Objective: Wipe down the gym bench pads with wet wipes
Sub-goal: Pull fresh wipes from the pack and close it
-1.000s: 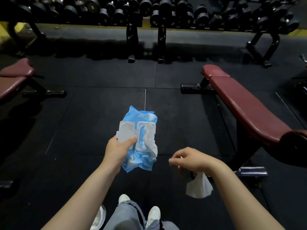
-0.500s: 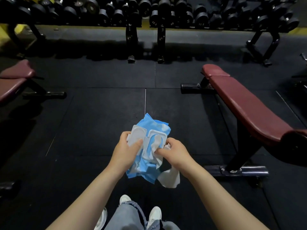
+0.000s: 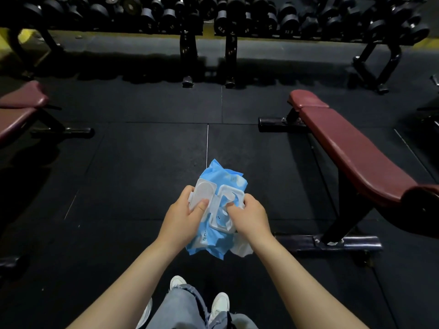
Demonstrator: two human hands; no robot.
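Blue pack of wet wipes [image 3: 222,179], held in mid-air over the black rubber floor [image 3: 142,162], white flip lid [image 3: 203,195] swung open to the left of the dispensing opening [image 3: 225,210]. Left hand [image 3: 181,220] curled round the pack's left side, thumb pressed flat on the open lid, fingers wrapped behind and out of sight. Right hand [image 3: 249,219] at the pack's right edge, fingertips bent in at the rim of the opening; whether pinching a fresh sheet there, impossible to tell. Loose white wipe [image 3: 242,248] hanging below the right palm, tucked against the pack's lower right corner, seemingly trapped under the hand.

To the right, a maroon bench pad [image 3: 351,153] running from the far middle toward the near right edge, raised on a black frame with a foot bar [image 3: 332,243] on the floor just right of the hands; pack and pad apart, no contact. Short maroon head pad [image 3: 306,98] at the far end of that bench. Second maroon bench [image 3: 19,110] cut off at the left edge, well apart from the hands.

Across the far side, a rack of black dumbbells [image 3: 225,17], its uprights planted on the floor. At the bottom edge, light grey trousers [image 3: 180,307] and white shoes [image 3: 219,302] of the person standing.
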